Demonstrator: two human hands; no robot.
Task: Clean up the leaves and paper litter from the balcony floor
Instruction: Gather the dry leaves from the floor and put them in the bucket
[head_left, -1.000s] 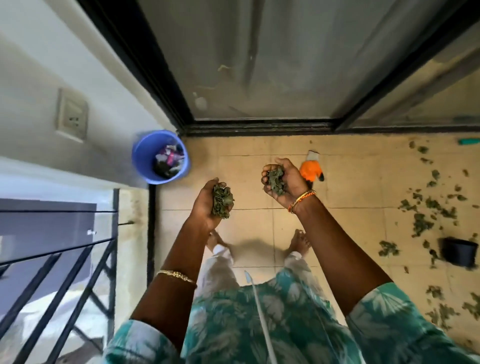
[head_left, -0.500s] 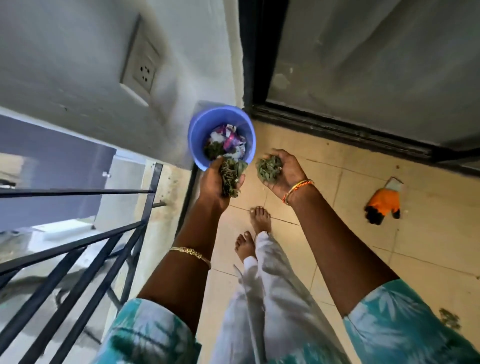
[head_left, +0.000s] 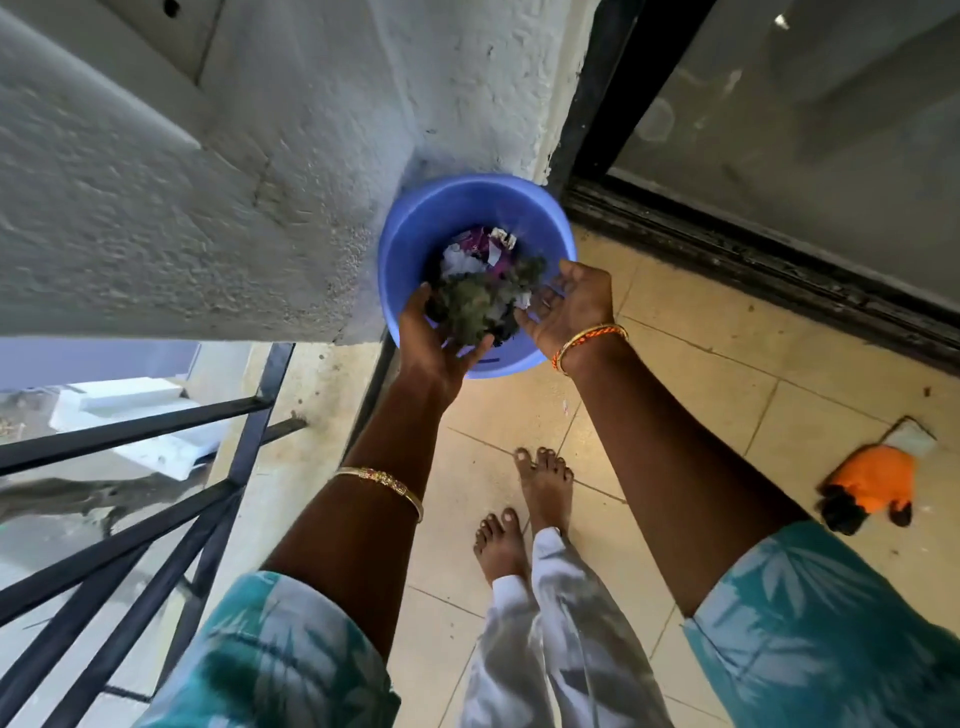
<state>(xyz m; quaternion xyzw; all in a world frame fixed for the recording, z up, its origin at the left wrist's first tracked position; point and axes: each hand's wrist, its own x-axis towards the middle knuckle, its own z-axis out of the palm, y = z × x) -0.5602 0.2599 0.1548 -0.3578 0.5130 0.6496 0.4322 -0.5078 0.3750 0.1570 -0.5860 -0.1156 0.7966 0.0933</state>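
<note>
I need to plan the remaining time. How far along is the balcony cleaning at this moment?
Done: the bucket already holds paper and leaves. In hand: the left hand and right hand are open over the bucket, letting leaves go. Left: an orange glove lies on the floor; this view shows only small specks of litter near it, and the rest of the balcony is out of view.

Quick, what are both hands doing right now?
Left hand: open over the blue bucket, leaves dropping from it.
Right hand: open, palm up, holding nothing.
</note>
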